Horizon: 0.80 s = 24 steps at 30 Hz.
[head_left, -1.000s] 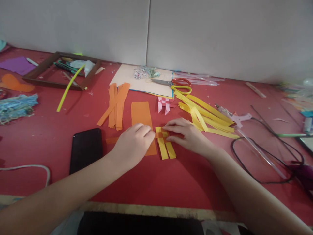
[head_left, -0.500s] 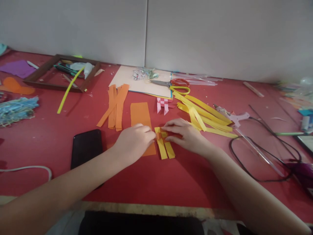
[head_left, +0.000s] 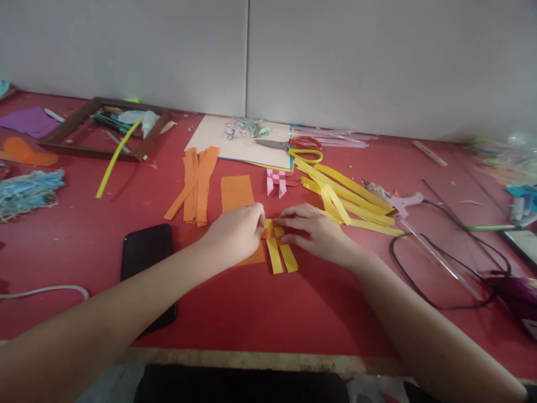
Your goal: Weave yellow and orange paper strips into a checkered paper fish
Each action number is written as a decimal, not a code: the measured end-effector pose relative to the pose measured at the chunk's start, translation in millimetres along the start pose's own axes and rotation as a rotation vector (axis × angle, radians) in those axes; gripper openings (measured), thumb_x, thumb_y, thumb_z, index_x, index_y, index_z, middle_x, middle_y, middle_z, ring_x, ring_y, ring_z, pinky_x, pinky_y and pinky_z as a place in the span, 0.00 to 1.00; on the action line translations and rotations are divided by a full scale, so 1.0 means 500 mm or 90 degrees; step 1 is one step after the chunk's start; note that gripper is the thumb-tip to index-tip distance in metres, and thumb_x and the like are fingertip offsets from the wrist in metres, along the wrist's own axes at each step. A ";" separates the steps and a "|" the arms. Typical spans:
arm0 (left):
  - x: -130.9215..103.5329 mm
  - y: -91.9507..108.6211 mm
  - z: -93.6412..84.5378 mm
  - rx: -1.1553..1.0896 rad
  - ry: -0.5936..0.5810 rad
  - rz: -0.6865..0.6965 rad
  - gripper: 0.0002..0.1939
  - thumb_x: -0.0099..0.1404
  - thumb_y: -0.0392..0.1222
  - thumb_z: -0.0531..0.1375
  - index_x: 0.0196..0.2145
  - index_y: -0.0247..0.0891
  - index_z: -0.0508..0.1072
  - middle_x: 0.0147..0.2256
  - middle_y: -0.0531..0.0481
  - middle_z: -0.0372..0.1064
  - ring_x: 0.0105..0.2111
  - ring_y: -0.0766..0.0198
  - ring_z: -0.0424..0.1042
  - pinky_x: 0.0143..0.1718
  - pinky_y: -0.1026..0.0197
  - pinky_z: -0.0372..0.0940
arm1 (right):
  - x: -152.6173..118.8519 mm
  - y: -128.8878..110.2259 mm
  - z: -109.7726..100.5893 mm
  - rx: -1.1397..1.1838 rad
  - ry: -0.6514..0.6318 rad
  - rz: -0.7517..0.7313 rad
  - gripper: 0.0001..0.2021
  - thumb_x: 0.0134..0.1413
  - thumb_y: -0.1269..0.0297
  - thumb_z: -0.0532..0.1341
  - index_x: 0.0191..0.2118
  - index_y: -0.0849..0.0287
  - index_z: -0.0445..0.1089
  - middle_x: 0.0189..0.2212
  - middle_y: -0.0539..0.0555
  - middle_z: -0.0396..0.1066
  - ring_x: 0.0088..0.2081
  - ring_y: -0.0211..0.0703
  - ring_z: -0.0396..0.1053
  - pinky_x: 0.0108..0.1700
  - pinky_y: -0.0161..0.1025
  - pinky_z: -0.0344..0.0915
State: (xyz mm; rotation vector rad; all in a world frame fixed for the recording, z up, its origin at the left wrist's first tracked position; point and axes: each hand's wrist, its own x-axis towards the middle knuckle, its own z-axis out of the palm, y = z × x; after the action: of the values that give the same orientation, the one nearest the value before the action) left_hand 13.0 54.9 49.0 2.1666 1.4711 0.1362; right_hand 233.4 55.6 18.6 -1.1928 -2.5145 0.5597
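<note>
A small weave of yellow and orange paper strips (head_left: 274, 254) lies on the table between my hands, two yellow tails pointing toward me. My left hand (head_left: 237, 232) is closed, with its fingertips pinching the weave's left side. From the right, my right hand (head_left: 316, 229) grips the other side of the weave, fingers bent over its top and right edge. Its far right part is hidden under those fingers. Under and beyond my left hand lies a flat orange paper rectangle (head_left: 237, 192). A small pink checkered woven paper piece (head_left: 276, 180) sits just beyond the weave.
Orange strips (head_left: 197, 182) lie left of centre, yellow strips (head_left: 352, 193) to the right. Scissors (head_left: 289, 146) rest on pale paper sheets (head_left: 205, 137). A glue gun (head_left: 398, 201) with a black cable is at right. A phone (head_left: 146, 246) lies beside my left forearm, a wooden frame (head_left: 90, 151) farther back.
My left hand has shifted slightly, its fingers rising and curling at the weave's left edge. An orange band across the yellow strips shows more now. My right hand stays almost in place.
</note>
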 end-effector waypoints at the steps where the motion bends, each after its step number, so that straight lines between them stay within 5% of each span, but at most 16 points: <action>1: 0.002 0.003 -0.002 -0.003 -0.012 0.002 0.01 0.65 0.36 0.56 0.36 0.38 0.67 0.34 0.48 0.72 0.32 0.60 0.70 0.30 0.60 0.58 | 0.000 0.000 0.000 0.001 0.000 0.001 0.14 0.58 0.64 0.63 0.50 0.55 0.75 0.47 0.58 0.72 0.50 0.51 0.68 0.54 0.52 0.66; 24: 0.030 -0.005 -0.019 -0.090 -0.046 -0.034 0.06 0.59 0.35 0.58 0.36 0.40 0.66 0.35 0.49 0.74 0.33 0.59 0.73 0.29 0.61 0.63 | 0.001 -0.006 -0.002 -0.017 -0.003 -0.003 0.14 0.59 0.64 0.62 0.50 0.50 0.75 0.48 0.56 0.72 0.50 0.50 0.68 0.54 0.52 0.66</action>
State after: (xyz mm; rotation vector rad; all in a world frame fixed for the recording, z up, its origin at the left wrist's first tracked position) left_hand 13.5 72.5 53.1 1.9980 1.4331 0.1381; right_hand 231.5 54.5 20.6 -1.1967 -2.5347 0.5298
